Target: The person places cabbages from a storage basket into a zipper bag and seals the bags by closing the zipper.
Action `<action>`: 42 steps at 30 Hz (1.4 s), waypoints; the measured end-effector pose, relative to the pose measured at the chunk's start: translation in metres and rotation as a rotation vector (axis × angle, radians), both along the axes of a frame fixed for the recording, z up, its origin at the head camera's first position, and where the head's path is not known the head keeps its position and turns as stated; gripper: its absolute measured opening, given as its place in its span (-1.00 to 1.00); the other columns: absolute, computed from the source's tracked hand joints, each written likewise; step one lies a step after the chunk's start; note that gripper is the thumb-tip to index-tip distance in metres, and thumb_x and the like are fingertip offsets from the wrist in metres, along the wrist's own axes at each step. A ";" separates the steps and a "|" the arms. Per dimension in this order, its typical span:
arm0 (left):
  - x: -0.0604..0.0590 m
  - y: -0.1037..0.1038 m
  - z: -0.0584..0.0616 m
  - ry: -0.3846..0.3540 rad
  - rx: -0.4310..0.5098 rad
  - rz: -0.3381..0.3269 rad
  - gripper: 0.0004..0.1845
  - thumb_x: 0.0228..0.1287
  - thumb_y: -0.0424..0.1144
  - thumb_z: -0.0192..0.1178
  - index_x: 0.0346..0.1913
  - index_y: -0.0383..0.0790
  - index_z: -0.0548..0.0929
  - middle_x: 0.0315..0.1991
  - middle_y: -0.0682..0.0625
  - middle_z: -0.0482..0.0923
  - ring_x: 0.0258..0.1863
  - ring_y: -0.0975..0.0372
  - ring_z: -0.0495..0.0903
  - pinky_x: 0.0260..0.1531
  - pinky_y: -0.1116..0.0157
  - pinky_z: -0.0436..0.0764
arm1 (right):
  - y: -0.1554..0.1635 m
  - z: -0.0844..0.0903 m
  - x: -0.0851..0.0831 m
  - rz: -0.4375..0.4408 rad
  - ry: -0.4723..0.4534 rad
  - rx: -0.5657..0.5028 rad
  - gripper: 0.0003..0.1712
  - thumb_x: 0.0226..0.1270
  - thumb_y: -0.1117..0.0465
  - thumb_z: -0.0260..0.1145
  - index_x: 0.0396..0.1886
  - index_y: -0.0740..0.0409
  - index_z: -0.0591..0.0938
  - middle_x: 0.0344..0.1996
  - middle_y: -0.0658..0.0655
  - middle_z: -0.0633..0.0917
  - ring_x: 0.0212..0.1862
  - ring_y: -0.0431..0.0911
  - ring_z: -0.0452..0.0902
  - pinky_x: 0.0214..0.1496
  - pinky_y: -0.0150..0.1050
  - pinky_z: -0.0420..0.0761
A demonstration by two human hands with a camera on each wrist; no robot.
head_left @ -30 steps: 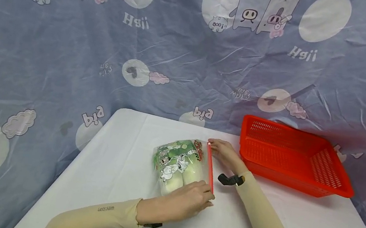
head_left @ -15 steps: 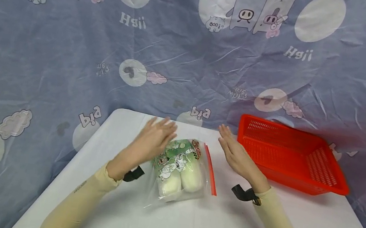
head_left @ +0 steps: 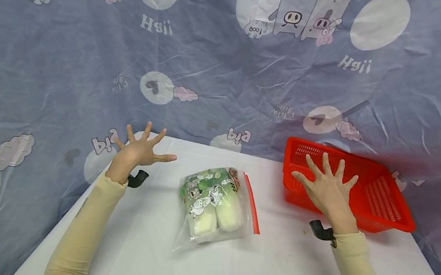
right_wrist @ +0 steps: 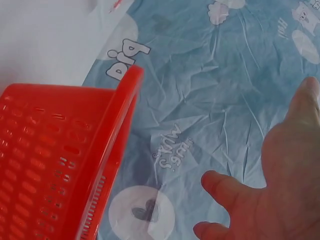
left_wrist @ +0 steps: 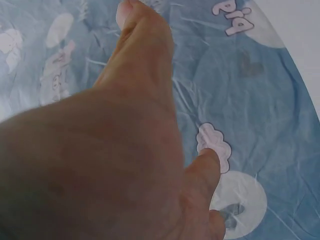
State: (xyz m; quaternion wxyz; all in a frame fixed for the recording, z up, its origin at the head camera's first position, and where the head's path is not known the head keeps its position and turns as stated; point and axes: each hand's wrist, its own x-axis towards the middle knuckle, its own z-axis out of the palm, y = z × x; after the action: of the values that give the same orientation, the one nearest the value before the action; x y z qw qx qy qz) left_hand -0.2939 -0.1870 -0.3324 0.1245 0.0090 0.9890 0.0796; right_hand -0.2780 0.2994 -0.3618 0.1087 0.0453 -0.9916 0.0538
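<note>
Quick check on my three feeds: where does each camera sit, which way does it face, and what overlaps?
Head: above the table, facing forward and down at the bag, basket, left hand and right hand, both spread.
Left wrist: behind the left hand, facing the curtain.
Right wrist: behind the right hand, facing the basket and the curtain.
Shared: head and right wrist both show the basket.

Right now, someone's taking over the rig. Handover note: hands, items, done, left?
Left hand: open, fingers spread, raised at the table's far left, holding nothing.
Right hand: open, fingers spread, in front of the red basket, no grip on it.
Zip bag with pale vegetables lies flat mid-table, red zip strip toward the basket, untouched.
Done: bag looks closed, though the seal can't be confirmed.
Left: bag is not in the basket.
</note>
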 end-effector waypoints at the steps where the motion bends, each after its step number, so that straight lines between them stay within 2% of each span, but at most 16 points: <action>1: -0.001 -0.001 0.000 0.006 0.002 0.010 0.10 0.04 0.64 -0.19 0.52 0.24 -0.34 0.51 -0.12 -0.69 0.29 -0.42 -0.76 0.04 -0.60 -0.38 | 0.002 0.001 0.000 -0.003 0.004 -0.002 -0.04 0.26 -0.56 -0.23 0.55 -0.27 -0.10 0.53 0.32 -0.22 0.41 0.57 -0.44 0.10 0.66 -0.51; 6: -0.001 -0.002 0.004 0.024 0.019 0.044 0.12 0.03 0.63 -0.14 0.53 0.22 -0.35 0.49 -0.12 -0.75 0.28 -0.38 -0.81 0.06 -0.59 -0.39 | 0.009 0.005 0.000 -0.020 0.007 -0.015 -0.03 0.26 -0.57 -0.25 0.55 -0.26 -0.10 0.52 0.35 -0.19 0.41 0.57 -0.45 0.09 0.66 -0.50; 13: -0.001 0.000 0.001 0.028 0.022 0.036 0.14 0.02 0.63 -0.12 0.53 0.20 -0.34 0.49 -0.15 -0.73 0.29 -0.38 -0.79 0.04 -0.61 -0.34 | 0.017 0.004 0.004 -0.045 -0.017 -0.021 -0.03 0.26 -0.57 -0.27 0.55 -0.26 -0.13 0.51 0.37 -0.21 0.42 0.55 -0.44 0.06 0.67 -0.51; 21: 0.000 -0.001 0.000 0.028 0.024 0.044 0.15 0.01 0.63 -0.11 0.52 0.21 -0.36 0.48 -0.12 -0.76 0.29 -0.36 -0.82 0.04 -0.60 -0.37 | 0.019 0.003 0.004 -0.060 0.003 -0.010 -0.03 0.26 -0.57 -0.27 0.55 -0.25 -0.12 0.51 0.39 -0.16 0.42 0.57 -0.39 0.07 0.69 -0.44; 29: 0.001 -0.005 -0.003 0.028 0.024 0.056 0.15 0.02 0.63 -0.10 0.53 0.20 -0.35 0.48 -0.13 -0.77 0.28 -0.36 -0.83 0.07 -0.58 -0.42 | 0.018 0.003 0.004 -0.056 0.022 -0.003 -0.03 0.26 -0.57 -0.27 0.55 -0.23 -0.10 0.51 0.40 -0.15 0.42 0.57 -0.39 0.07 0.69 -0.45; 37: 0.000 -0.006 -0.003 0.033 0.026 0.055 0.22 -0.11 0.69 -0.14 0.53 0.19 -0.36 0.47 -0.13 -0.78 0.27 -0.33 -0.86 0.05 -0.58 -0.43 | 0.014 0.006 0.003 -0.037 0.027 -0.026 -0.02 0.28 -0.54 -0.22 0.55 -0.18 -0.09 0.51 0.39 -0.19 0.43 0.55 -0.45 0.10 0.67 -0.46; 42: 0.001 -0.006 -0.003 0.029 0.014 0.050 0.21 -0.08 0.68 -0.16 0.53 0.18 -0.37 0.47 -0.14 -0.79 0.29 -0.34 -0.84 0.06 -0.58 -0.44 | 0.011 0.005 0.001 -0.030 0.025 -0.042 -0.01 0.28 -0.55 -0.24 0.55 -0.14 -0.05 0.51 0.38 -0.21 0.43 0.54 -0.48 0.12 0.65 -0.50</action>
State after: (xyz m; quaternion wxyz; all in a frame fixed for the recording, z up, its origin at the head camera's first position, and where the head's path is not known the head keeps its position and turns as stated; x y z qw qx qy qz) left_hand -0.2932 -0.1931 -0.3355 0.1078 -0.0136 0.9900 0.0895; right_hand -0.2774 0.3104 -0.3573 0.1228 0.0287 -0.9894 0.0725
